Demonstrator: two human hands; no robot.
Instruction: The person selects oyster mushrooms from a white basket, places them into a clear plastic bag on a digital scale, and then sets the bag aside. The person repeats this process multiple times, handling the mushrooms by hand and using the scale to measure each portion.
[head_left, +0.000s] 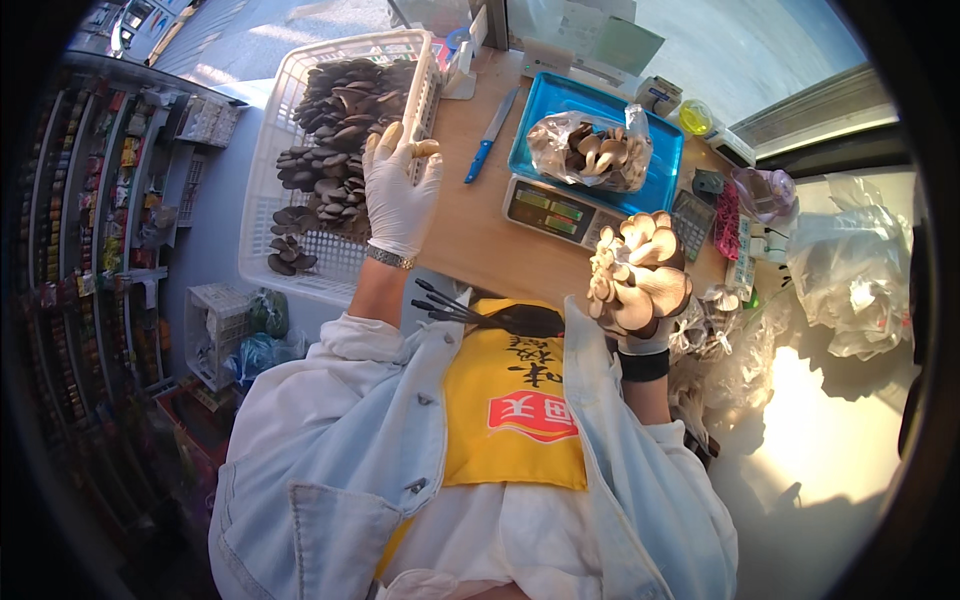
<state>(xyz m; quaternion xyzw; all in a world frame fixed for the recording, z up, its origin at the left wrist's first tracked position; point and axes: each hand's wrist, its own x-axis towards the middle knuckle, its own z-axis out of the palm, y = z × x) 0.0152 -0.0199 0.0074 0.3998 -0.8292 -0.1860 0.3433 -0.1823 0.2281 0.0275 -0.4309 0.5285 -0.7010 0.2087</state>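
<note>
My left hand (403, 191), in a thin white glove with stained fingertips, is raised with its fingers apart and nothing in it, over the right side of a white plastic crate (259, 187). Clusters of dark oyster mushrooms (341, 142) lie in the crate. On the right, a large cluster of oyster mushrooms (641, 277) is in my right hand (645, 341), gills showing; the cluster hides most of that hand's fingers. Beyond it, a clear plastic bag of mushrooms (592, 154) rests on the blue tray (521, 142) of a digital scale (551, 214).
A knife with a blue handle (480, 159) lies on the wooden table (480, 232) between crate and scale. A calculator (694, 221), a power strip (742, 259) and plastic bags (847, 262) are at the right. Stocked shelves (97, 225) stand at the far left.
</note>
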